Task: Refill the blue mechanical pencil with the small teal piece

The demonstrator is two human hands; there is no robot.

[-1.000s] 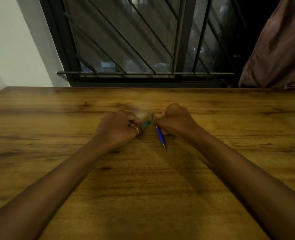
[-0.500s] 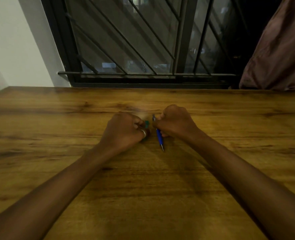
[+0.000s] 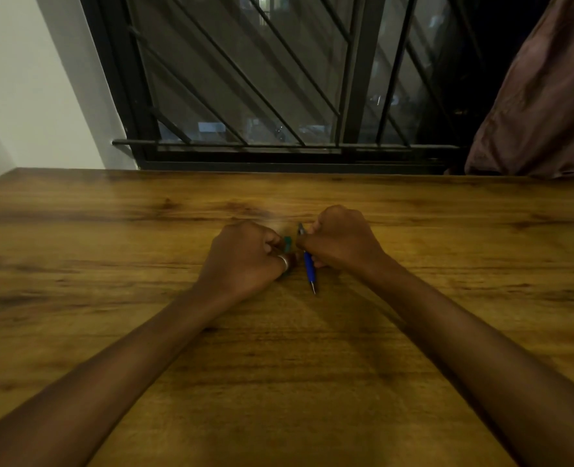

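Note:
My right hand (image 3: pixel 342 239) is closed around the upper part of the blue mechanical pencil (image 3: pixel 308 267), whose metal tip points toward me just above the wooden table (image 3: pixel 278 365). My left hand (image 3: pixel 245 259), with a ring on one finger, pinches the small teal piece (image 3: pixel 287 243) between its fingertips. The teal piece sits just left of the pencil's top end, a small gap apart. Most of the teal piece is hidden by my fingers.
A black barred window (image 3: pixel 278 96) runs along the table's far edge. A brownish curtain (image 3: pixel 548 106) hangs at the back right, and a white wall (image 3: pixel 26 96) stands at the back left.
My left hand has drawn the teal piece back toward its fingers, so less of it shows. The pencil and my right hand have stayed nearly still.

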